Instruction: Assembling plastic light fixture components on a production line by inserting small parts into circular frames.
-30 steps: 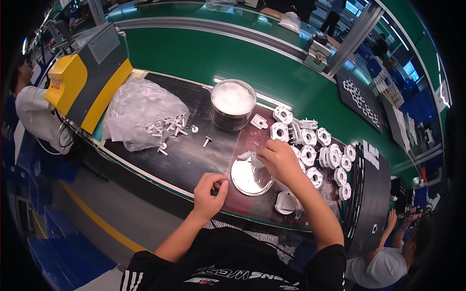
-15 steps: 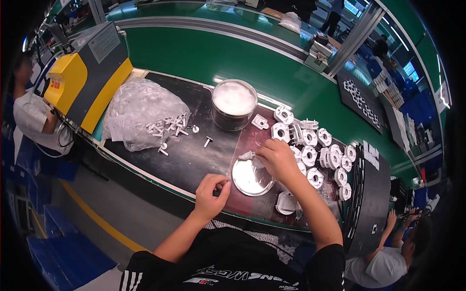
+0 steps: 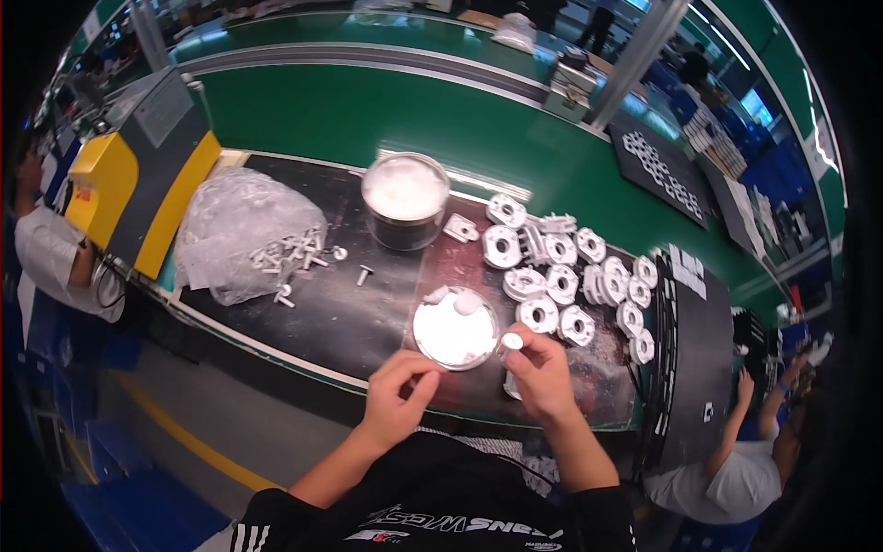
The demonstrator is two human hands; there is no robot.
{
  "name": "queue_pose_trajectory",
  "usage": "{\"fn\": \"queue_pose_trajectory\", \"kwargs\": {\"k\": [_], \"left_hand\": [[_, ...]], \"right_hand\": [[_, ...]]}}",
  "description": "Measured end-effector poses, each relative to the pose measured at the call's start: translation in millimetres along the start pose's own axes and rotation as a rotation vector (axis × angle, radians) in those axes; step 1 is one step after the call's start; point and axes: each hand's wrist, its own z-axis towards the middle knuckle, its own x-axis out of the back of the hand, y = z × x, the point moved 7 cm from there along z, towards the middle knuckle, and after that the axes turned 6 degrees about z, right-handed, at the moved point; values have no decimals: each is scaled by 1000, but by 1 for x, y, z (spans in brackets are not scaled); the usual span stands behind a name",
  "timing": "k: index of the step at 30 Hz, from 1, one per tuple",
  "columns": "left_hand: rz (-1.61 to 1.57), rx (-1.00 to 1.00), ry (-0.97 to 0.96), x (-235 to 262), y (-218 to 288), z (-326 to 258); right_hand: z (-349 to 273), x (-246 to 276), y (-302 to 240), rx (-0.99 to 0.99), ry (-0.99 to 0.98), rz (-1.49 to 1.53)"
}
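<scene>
Near the front edge of the worktop, right in front of the person, the right hand is pinching a small white plastic cap between thumb and fingertips, holding it just off the rim of the shallow round dish. The left hand is curling in on itself with fingers bunched narrow, just below the dish; can't tell if anything's in it.

That cap is looking light and stiff, probably a bit slick too, so I'd say pinching it by the sides with two fingertips is the way to go. Nothing fragile about it, just easy to flick away.

Further back, a metal tin full of white stuff is sitting near the rear edge, a heap of white ring-shaped parts is spreading toward the right end, and a clear bag with loose screws is lying at the left end.

Compared with a second ago, the right hand is pulling back off the dish toward the body, now carrying the cap, while the left is drifting slightly right.
</scene>
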Motion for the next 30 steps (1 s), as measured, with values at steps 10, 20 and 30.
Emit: {"fn": "queue_pose_trajectory", "kwargs": {"k": [10, 20, 30], "left_hand": [[-654, 410, -390, -101, 30, -12], [-632, 331, -328, -119, 38, -20], [-297, 319, -386, -125, 19, -17]], "right_hand": [[-58, 14, 16, -39, 112, 297], [-76, 57, -22, -54, 127, 128], [-64, 73, -29, -309, -24, 83]]}}
